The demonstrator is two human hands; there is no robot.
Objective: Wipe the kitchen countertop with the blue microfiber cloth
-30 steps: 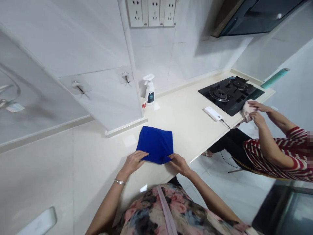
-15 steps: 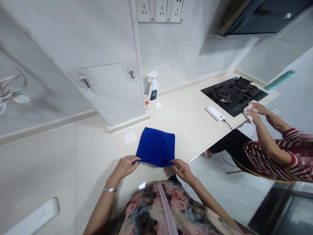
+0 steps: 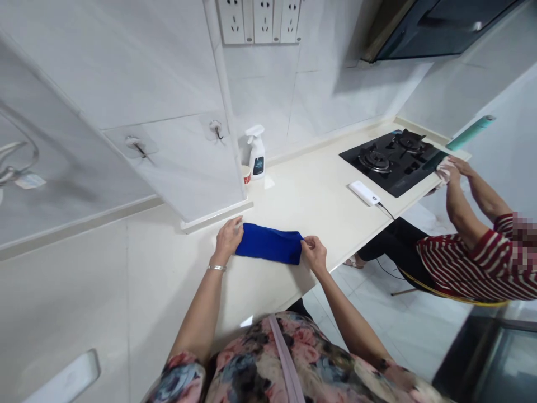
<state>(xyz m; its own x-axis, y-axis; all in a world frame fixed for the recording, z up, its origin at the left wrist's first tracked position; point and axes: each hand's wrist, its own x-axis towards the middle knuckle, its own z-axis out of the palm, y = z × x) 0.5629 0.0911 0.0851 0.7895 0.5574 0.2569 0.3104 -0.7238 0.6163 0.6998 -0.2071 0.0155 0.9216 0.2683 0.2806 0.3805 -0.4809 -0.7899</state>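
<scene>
A blue cloth (image 3: 268, 244), folded over into a narrow strip, lies on the pale countertop (image 3: 168, 291) in front of me. At its left end my left hand (image 3: 229, 238), with a bracelet at the wrist, is closed on the edge. My right hand (image 3: 314, 253) pinches the cloth's upper right corner between thumb and fingers. The fold runs along the side nearer to me.
Behind the cloth stand a white spray bottle (image 3: 257, 152) and a small cup (image 3: 246, 174). A white power bank (image 3: 364, 193) with a cable lies near a black gas hob (image 3: 384, 162). At right, a seated person's hands hold a pale cloth (image 3: 444, 169). A white object (image 3: 69, 378) is at lower left.
Both hands have moved away from me, bringing the cloth's near edge up to its far edge, so it is folded in half. The other person's hands moved right along the hob.
</scene>
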